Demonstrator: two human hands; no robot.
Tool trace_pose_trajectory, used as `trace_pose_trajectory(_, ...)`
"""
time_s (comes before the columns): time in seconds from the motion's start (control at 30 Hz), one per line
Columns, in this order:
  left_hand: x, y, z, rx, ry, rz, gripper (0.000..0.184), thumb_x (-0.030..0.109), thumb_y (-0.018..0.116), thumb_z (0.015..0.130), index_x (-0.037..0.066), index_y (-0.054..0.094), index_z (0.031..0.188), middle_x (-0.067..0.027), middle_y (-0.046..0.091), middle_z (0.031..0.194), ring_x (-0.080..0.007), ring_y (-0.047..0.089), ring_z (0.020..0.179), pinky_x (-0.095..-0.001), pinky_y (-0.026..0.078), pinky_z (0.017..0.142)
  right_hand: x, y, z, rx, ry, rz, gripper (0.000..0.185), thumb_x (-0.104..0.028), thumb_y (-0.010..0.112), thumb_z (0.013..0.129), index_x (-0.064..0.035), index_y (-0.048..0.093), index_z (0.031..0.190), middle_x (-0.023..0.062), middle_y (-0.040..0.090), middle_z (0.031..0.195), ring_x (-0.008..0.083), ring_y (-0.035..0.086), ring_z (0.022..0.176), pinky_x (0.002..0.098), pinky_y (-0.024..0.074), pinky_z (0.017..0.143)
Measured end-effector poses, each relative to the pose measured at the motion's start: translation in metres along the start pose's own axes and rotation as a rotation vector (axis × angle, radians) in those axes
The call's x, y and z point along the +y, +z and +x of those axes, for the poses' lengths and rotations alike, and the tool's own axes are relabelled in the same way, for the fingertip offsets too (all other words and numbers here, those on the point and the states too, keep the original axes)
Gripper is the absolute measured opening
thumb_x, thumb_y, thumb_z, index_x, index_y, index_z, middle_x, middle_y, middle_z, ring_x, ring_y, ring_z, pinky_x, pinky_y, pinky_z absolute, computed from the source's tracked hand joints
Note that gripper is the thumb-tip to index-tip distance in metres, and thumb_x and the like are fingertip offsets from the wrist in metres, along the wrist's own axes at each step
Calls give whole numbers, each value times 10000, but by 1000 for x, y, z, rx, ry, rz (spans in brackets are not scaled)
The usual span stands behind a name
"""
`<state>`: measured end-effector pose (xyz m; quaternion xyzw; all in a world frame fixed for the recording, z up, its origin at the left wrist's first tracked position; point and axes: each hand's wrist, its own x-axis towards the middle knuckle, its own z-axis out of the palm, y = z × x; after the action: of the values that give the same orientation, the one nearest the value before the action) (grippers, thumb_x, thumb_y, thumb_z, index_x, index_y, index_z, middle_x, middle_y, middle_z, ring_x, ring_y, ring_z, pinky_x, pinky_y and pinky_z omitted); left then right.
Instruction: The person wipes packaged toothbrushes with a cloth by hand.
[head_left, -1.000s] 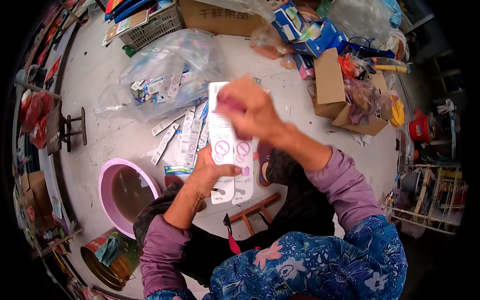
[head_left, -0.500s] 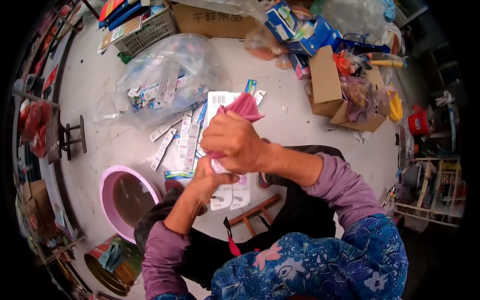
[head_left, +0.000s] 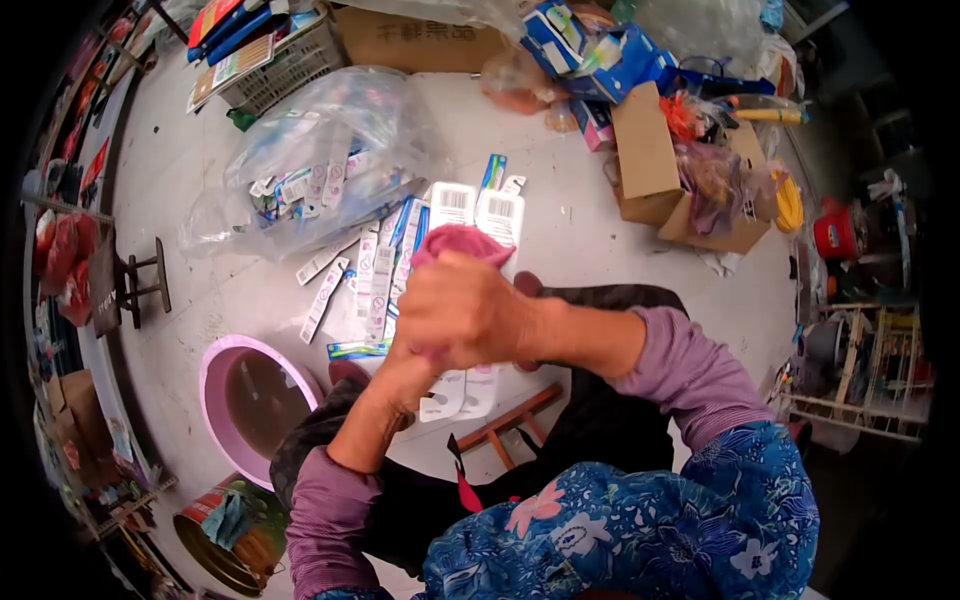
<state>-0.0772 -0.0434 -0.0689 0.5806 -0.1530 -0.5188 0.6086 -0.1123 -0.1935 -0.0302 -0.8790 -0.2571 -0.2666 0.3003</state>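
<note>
Two long white toothbrush packs [head_left: 452, 203] lie side by side under my hands, barcode ends up and hook-hole ends toward me. A crumpled pink cloth [head_left: 462, 243] sticks out beyond my right hand [head_left: 465, 305], which is closed around it over the packs and slightly blurred. Beneath it, my left hand [head_left: 405, 362] is closed at the packs' left edge, its fingers mostly hidden. More toothbrush packs [head_left: 382, 275] are scattered on the floor just left of my hands. Another blue-and-green pack [head_left: 358, 350] rests by my shoe.
A clear plastic bag [head_left: 345, 130] full of packs lies beyond the loose ones. To my left stands a pink basin [head_left: 212, 385] of murky water. An open cardboard box [head_left: 640, 150] of bagged goods is at right. A wooden stool frame [head_left: 510, 425] sits between my legs.
My right hand has moved slightly toward me with the cloth and now covers more of my left hand. The packs' far ends have spread apart and shifted right.
</note>
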Motion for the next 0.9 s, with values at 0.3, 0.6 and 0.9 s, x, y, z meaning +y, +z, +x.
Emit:
trace_pose_trajectory(0.3, 29, 13, -16, -80, -100, -115, 589, -108, 551, 634, -81, 488, 1219, -210, 670, 1021, -277, 674, 889, -341, 530, 825, 125, -50, -7, 401, 632, -56, 100, -102, 647, 676, -48, 666, 758, 129, 648, 764, 313, 613, 715, 355, 491, 649)
trace_pose_trajectory(0.6, 16, 1, -3, 84, 9, -95, 514, -119, 558, 667, -55, 514, 1175, -105, 656, 930, -221, 669, 817, -325, 556, 723, 20, -9, 9, 60, 36, 59, 101, -59, 635, 616, -102, 586, 692, 58, 558, 681, 249, 572, 690, 374, 467, 599)
trace_pose_trajectory(0.9, 44, 7, -19, -51, -80, -168, 585, -124, 549, 644, -68, 473, 1221, -221, 664, 1029, -299, 668, 954, -346, 534, 833, 134, -52, -17, 446, 685, -312, 130, -110, 654, 692, -64, 689, 809, 100, 655, 712, 268, 641, 694, 343, 504, 634)
